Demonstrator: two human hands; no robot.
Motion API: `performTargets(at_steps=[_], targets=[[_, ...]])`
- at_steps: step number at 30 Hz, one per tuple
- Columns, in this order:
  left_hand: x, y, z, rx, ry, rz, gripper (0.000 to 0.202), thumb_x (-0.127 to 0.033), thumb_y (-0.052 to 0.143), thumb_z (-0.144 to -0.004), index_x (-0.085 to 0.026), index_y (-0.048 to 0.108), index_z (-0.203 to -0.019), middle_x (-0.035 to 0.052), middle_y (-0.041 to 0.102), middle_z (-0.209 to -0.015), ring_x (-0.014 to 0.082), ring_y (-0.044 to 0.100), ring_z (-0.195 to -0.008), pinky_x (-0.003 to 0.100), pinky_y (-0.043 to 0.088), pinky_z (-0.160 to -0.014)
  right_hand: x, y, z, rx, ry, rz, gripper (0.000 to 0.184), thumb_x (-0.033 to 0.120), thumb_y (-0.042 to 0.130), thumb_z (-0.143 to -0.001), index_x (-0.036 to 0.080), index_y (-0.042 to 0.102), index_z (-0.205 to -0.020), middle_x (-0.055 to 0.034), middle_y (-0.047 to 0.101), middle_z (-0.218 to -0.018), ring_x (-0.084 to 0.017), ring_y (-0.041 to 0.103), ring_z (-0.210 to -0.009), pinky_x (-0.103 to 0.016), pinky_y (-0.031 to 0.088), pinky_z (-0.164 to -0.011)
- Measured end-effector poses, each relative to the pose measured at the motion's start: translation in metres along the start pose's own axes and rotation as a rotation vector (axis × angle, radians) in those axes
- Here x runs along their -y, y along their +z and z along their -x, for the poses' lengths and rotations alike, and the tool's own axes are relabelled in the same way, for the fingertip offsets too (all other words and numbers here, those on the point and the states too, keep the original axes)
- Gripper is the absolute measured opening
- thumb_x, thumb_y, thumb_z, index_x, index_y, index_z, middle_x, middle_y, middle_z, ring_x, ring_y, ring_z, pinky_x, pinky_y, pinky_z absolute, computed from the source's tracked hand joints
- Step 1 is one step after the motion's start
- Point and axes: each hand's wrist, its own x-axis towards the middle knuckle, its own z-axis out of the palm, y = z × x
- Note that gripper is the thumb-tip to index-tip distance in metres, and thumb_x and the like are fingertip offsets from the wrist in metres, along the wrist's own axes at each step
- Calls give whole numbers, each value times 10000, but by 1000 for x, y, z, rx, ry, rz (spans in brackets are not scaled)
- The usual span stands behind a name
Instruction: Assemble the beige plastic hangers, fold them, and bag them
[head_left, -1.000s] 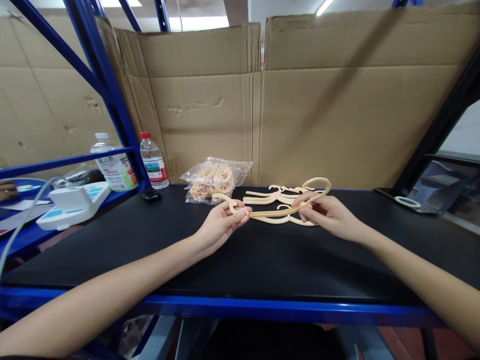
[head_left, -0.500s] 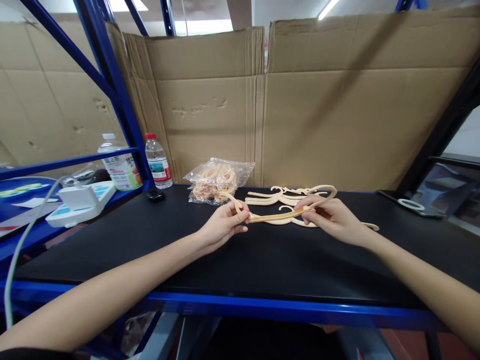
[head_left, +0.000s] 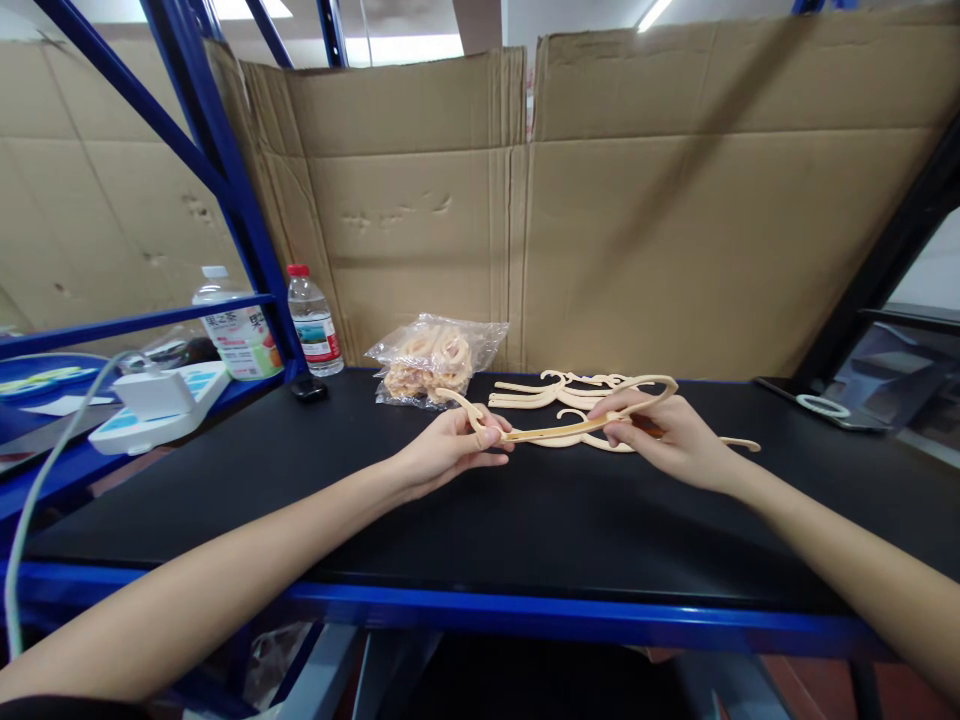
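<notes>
A cream plastic clothes hanger (head_left: 555,433) is held level above the black tabletop between my two hands. My left hand (head_left: 450,442) pinches it near a hooked end that curls up at the left. Near a long curved arm of the hanger, my right hand (head_left: 664,438) grips it with thumb and fingers. Just behind, another cream hanger (head_left: 572,415) lies on the table, partly hidden by the held one. Farther back several more cream hangers (head_left: 525,397) lie close together.
A clear plastic bag (head_left: 435,358) of cream parts sits behind my left hand. To the left stand a red-capped water bottle (head_left: 315,325), a dark small object (head_left: 309,389) and a white power strip (head_left: 169,412). Cardboard (head_left: 405,210) walls the back. A tablet-like slab (head_left: 840,412) lies at right.
My left hand has shifted slightly right along the hanger, its fingers a little more extended. The right hand stays nearly still, and the view has tilted very slightly.
</notes>
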Motion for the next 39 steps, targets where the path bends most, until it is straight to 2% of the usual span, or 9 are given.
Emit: performTargets(at_steps=[2,9,18,26,35,39], targets=[[-2,1,1,23,-28,21,272,-231,809,-640,-115,574,-717,64,609,-973,158,640,-813,276,540,-742,0,0,0,3,-2,3,195,306,506,-894,209,644,-992,-59,643,-840,-140,560,-624,-262,432,-530],[-2,0,0,25,-9,57,220,-188,784,-657,-103,587,-706,67,633,-883,119,622,-688,224,519,-655,2,-1,-1,13,-23,5,169,277,498,-895,208,640,-957,-49,636,-817,-135,556,-607,-260,425,-516],[-1,1,0,-7,-24,69,162,-142,757,-655,-99,602,-663,75,650,-838,119,608,-640,229,503,-638,0,0,0,19,-29,-4,160,274,512,-891,201,642,-950,-57,636,-844,-138,582,-623,-258,456,-525],[0,-1,-1,-8,-33,71,193,-150,756,-653,-89,573,-659,75,653,-807,130,622,-619,235,510,-620,0,-1,0,32,-45,8,178,279,507,-897,185,652,-942,-75,647,-886,-138,586,-639,-257,466,-532],[6,0,1,-44,21,-17,229,-125,729,-635,-109,501,-643,37,628,-681,92,577,-547,183,443,-531,7,4,0,17,-128,2,166,224,501,-904,193,626,-1009,-17,615,-708,-139,582,-640,-246,433,-518],[9,-1,1,-111,108,-72,240,-89,698,-625,-136,468,-675,-8,578,-602,85,544,-514,178,408,-490,14,8,0,33,-119,24,174,225,487,-908,184,625,-810,-32,629,-754,-141,575,-663,-259,434,-541]])
